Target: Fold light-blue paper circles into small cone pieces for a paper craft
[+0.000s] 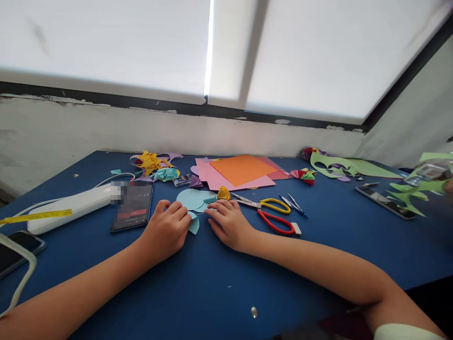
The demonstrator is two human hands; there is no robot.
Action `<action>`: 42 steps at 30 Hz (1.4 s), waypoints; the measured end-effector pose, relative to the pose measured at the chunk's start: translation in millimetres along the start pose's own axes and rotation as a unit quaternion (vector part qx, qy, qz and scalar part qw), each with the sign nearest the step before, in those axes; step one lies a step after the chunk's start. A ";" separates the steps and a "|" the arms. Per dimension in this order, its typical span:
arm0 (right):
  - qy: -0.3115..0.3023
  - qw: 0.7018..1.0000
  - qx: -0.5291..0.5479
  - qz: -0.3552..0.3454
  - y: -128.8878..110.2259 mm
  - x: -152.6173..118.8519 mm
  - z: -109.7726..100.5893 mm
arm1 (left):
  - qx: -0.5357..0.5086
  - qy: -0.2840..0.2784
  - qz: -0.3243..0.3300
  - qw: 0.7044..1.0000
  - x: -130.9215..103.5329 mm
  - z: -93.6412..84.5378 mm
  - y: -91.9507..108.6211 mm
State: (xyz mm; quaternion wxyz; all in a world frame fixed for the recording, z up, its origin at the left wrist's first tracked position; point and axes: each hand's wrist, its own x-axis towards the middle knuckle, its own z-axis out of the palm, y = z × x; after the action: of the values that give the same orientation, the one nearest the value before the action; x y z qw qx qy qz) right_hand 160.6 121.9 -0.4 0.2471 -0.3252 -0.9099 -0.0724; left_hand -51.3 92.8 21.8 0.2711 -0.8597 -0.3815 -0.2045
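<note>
My left hand (170, 226) has its fingers curled around a small folded light-blue paper piece (193, 225), which pokes out at its right side. My right hand (230, 223) rests just across from it, fingers bent and a little apart, its fingertips at the edge of light-blue paper circles (193, 199) on the table. Whether it grips any paper is hidden. Behind my right hand sits a folded yellow paper piece (223, 193). Scissors (276, 210) with one yellow and one red handle lie open to its right.
A phone (132, 206) and white power strip (76, 208) with cables lie left on the blue table (219, 293). Orange paper (242, 170) and pink sheets lie behind. Tweezers (293, 206) and another phone (385, 202) are right. A person's blurred hand (449, 186) holds green paper.
</note>
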 end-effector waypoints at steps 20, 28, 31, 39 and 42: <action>-0.069 0.994 0.019 0.080 -3.0 -0.1 -10.1 | -0.074 -0.121 -0.102 0.985 -1.1 -1.2 10.7; -0.052 0.997 0.016 0.061 -2.9 -0.8 -10.3 | -0.126 -0.134 -0.137 0.973 -2.2 -1.2 12.7; -0.036 0.998 0.015 0.054 -3.1 -1.0 -10.5 | -0.145 -0.116 -0.141 0.972 -2.7 -1.1 14.7; 0.033 0.996 0.010 -0.079 -0.8 -1.7 -9.9 | -0.165 -0.014 -0.082 0.983 -3.1 -5.0 20.0; 0.060 0.991 0.004 -0.117 -0.5 -2.0 -12.7 | -0.150 0.035 -0.049 0.987 -4.0 -6.5 19.8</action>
State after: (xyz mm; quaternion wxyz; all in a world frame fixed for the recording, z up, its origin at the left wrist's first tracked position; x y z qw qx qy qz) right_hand 166.8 116.6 9.7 0.2923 -0.2101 -0.9257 -0.1165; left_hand -39.6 75.4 18.4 0.1423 -0.8633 -0.3780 -0.3027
